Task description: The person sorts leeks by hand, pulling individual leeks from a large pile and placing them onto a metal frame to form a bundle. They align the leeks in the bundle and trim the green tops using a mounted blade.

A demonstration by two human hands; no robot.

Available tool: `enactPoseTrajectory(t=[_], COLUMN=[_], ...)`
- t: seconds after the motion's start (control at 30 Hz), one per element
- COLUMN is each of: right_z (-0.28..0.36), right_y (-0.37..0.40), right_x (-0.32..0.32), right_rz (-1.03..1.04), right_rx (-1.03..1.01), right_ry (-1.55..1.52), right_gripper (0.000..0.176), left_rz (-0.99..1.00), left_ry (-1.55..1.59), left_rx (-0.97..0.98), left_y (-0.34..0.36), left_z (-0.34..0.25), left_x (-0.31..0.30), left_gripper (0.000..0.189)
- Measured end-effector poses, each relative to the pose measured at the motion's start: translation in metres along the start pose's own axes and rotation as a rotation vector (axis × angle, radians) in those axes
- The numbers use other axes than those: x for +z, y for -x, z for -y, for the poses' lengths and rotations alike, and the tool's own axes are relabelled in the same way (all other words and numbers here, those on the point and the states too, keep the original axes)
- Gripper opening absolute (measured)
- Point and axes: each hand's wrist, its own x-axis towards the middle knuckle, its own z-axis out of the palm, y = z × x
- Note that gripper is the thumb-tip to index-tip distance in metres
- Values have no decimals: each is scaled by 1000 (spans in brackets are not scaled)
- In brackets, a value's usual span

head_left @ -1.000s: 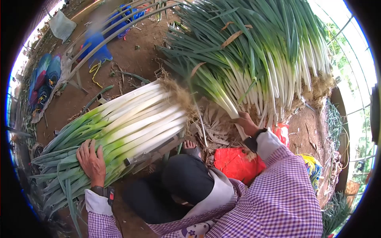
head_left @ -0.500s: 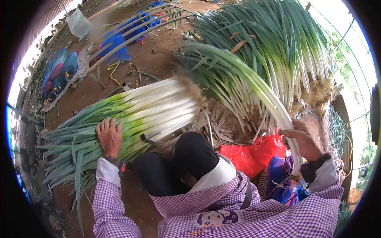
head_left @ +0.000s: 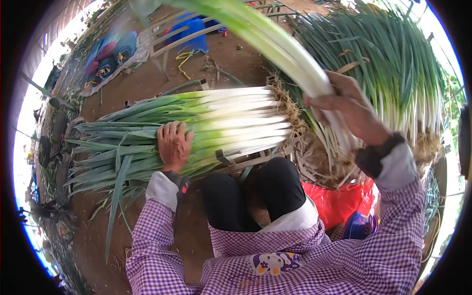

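My left hand [head_left: 175,146] lies flat, fingers stretched, on the green leaves of a leek bundle [head_left: 236,118]. The bundle rests on a low metal frame [head_left: 223,158], white stems and roots to the right. My right hand [head_left: 346,105] is wrapped round the white stem of a leek [head_left: 275,44], raised above the bundle's root end. This leek slants up and left, and its leaf end runs out of view at the top. Its root end, below my hand, is blurred.
A large heap of leeks [head_left: 373,64] stands at the right with roots down. A red plastic sheet [head_left: 339,199] lies beside my knees. Metal rails [head_left: 182,42] and a blue bag [head_left: 194,37] are at the back, with coloured bundles [head_left: 110,54] at the left.
My right hand has risen and moved left from beside my body, carrying the leek over the bundle. My left hand stays on the leaves. The whole view has shifted.
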Motion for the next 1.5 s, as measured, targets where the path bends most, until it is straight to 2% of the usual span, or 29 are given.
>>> enactPoseTrajectory(t=[0.03, 0.13, 0.2, 0.3, 0.37, 0.53, 0.7, 0.8, 0.9, 1.0, 1.1, 1.2, 1.3, 1.43, 1.5], right_z=[-16, -81, -126, -228, -250, -249, -251, -258, -264, -265, -268, -269, -271, -273, -272], right_y=[-28, -107, -151, -216, -229, -241, -240, -238, -237, -237, -239, -237, -239, -238, -232], right_x=[5, 22, 31, 33, 37, 36, 38, 39, 39, 40, 39, 37, 39, 40, 39], right_rz=[110, 361, 511, 683, 736, 863, 849, 837, 799, 776, 814, 790, 774, 786, 724], right_rx=[-61, 0, 85, 166, 271, 276, 276, 263, 232, 261, 235, 283, 287, 296, 222], right_ry=[-8, -113, -61, 185, 266, 359, 407, 448, 453, 433, 381, 307, 398, 337, 371], right_gripper=[43, 43, 43, 43, 42, 40, 41, 46, 52, 56, 57, 57, 57, 58, 59], left_rz=[-6, -23, -28, 0, 10, 31, -43, -83, -119, -31, 148, 194, 239, 246, 215], left_ry=[1, 11, 10, 20, 32, 42, 102, 294, 105, -51, 34, 34, 203, 180, 161], left_rx=[-1, -1, -1, -22, -36, -49, -35, -123, -136, 24, 90, 107, 14, -10, 1], left_y=[-1, -2, -2, -2, -2, -4, -4, -4, -23, -52, -67, -71, -74, -64, -57], left_z=[0, 0, 0, -1, -2, -5, -5, -1, 3, 27, 63, 73, 82, 78, 78], left_x=[0, 2, 1, 1, 0, -1, -3, -9, -22, -34, -22, -8, 2, -2, 1], left_gripper=[36, 36, 36, 37, 38, 41, 40, 45, 49, 45, 41, 37, 34, 33, 34])
